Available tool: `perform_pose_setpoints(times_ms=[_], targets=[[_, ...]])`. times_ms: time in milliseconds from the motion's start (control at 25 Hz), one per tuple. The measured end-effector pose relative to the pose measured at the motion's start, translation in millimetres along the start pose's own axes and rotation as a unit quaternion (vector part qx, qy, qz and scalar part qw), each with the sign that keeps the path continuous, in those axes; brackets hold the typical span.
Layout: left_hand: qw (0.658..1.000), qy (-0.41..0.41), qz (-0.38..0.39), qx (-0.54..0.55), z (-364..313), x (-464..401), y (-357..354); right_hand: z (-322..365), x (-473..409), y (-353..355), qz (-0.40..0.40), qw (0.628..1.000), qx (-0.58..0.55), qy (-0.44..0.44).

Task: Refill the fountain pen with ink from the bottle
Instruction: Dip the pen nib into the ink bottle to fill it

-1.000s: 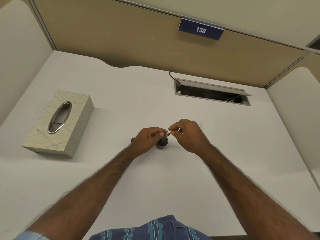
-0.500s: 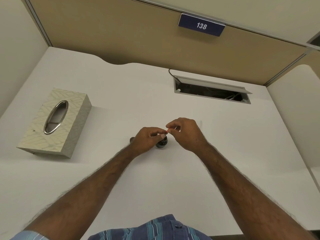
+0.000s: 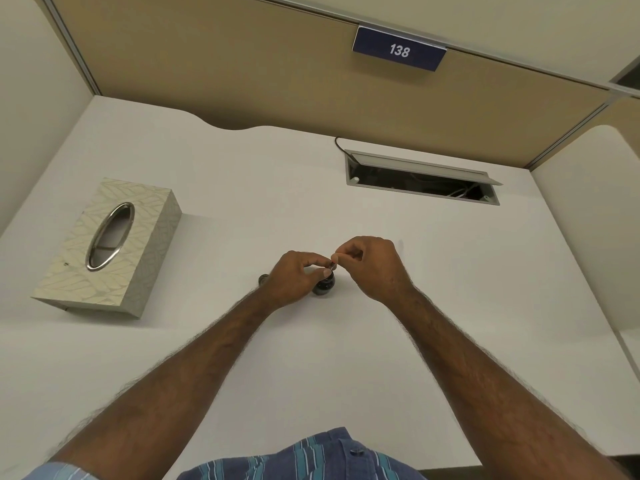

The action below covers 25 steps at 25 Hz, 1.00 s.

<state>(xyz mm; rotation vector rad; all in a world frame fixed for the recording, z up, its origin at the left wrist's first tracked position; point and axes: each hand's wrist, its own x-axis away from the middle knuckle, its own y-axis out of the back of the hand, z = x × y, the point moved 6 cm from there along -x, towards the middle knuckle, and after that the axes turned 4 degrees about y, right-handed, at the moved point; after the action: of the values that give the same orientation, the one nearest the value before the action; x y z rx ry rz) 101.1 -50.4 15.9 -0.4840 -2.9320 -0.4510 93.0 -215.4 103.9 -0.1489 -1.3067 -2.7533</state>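
Filling step: left hand and right hand pinch small pen part above ink bottle on tabletop. Next: steady draw, avoid drips.

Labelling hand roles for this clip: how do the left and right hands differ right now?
The left hand sits lower, its fingers curled over the small dark glass ink bottle on the white desk; the right hand is raised beside it, pinching a thin pen part above the bottle. Both meet over the bottle.
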Motion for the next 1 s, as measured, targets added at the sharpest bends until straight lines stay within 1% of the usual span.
perform_pose_setpoints(times_ms=[160,320,600,840,1000], targets=[[1.000,0.004,-0.011,-0.006,-1,0,0,-4,0,1,-0.013,0.999,-0.026,-0.015],[1.000,0.002,-0.004,-0.009,-1,-1,0,0,1,-1,0.009,0.999,-0.037,0.019],[1.000,0.004,0.000,-0.019,0,-1,-1,-2,-1,1,-0.001,0.999,-0.041,0.027],[1.000,-0.001,-0.003,-0.026,-3,-1,-2,-11,-1,2,-0.031,0.996,-0.079,-0.009],[0.999,-0.002,-0.004,-0.032,-3,-3,-2,-11,2,1,-0.020,0.995,-0.094,0.003]])
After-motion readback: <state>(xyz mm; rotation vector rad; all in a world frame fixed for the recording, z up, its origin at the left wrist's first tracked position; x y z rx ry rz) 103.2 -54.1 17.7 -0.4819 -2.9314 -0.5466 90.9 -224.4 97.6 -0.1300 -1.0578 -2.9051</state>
